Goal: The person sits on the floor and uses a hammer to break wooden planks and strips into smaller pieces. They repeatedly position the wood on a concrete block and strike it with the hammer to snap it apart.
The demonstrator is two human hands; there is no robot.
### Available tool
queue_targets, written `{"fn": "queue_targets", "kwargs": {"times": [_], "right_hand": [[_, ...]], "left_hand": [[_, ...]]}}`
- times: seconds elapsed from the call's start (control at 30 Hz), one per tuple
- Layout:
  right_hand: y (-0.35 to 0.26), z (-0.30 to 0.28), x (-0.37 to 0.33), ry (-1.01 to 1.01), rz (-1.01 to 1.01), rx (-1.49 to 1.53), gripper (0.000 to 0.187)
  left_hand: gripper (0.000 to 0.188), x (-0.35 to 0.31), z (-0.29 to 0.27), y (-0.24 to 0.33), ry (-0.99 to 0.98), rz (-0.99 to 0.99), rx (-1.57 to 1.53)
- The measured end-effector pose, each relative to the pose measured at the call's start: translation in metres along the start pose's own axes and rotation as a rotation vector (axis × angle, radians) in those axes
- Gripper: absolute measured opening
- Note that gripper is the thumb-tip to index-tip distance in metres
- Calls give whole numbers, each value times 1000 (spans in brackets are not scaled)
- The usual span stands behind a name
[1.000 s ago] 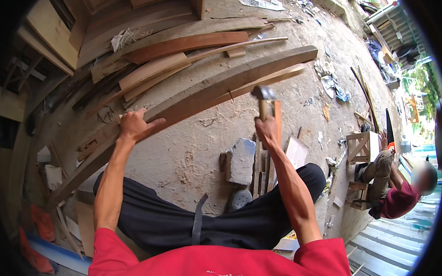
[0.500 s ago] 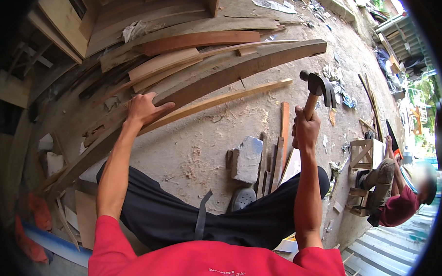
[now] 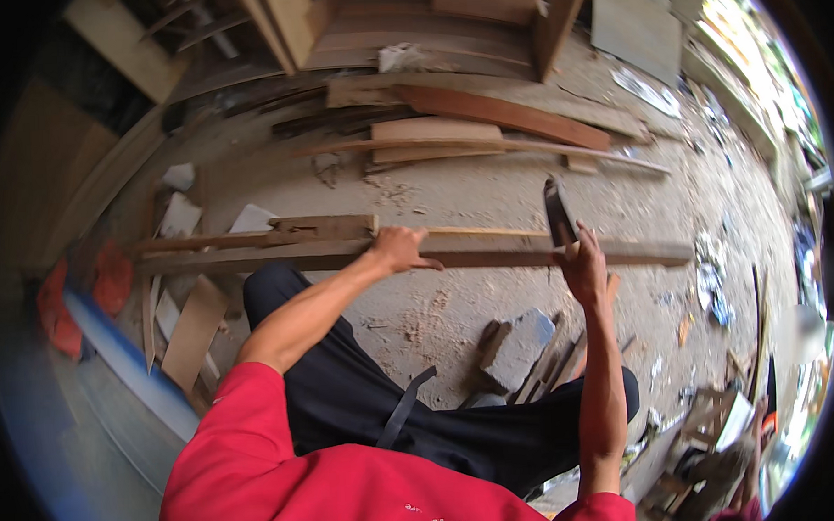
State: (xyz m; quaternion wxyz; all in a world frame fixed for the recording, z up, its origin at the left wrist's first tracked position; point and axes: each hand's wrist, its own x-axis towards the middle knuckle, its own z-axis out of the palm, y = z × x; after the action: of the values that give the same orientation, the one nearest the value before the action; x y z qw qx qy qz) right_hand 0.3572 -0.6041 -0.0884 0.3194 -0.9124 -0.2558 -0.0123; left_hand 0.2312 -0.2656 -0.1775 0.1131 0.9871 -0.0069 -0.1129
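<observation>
Wooden beam [image 3: 490,251] at 12 o'clock from lap [image 3: 478,433], running 9 to 3; left hand [image 3: 400,249] fingers grip it, right hand [image 3: 583,271] fingers wrap hammer [image 3: 556,212] at 1 o'clock; probably steadying step, next move calls for firm hold

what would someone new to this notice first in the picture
The eye probably lands first on the claw hammer in the right hand, right of centre. Just below mid-picture, the left hand rests on a long wooden beam running across the view. The bright red shirt at the bottom also stands out.
</observation>
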Motion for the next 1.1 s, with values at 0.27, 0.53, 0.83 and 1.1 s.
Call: {"fn": "queue_targets", "kwargs": {"times": [0.27, 0.53, 0.83, 1.1], "right_hand": [[16, 56, 2, -561, -114, -146, 50], [40, 91, -26, -607, -206, -215, 43], [15, 83, -22, -447, -227, -144, 36], [32, 85, -27, -253, -421, -115, 30]], "left_hand": [[76, -48, 38, 28, 155, -105, -121], [68, -60, 63, 38, 373, -141, -233], [100, -124, 22, -71, 1268, -1879, -802], [107, -129, 43, -113, 1113, -1462, -2216]]}}
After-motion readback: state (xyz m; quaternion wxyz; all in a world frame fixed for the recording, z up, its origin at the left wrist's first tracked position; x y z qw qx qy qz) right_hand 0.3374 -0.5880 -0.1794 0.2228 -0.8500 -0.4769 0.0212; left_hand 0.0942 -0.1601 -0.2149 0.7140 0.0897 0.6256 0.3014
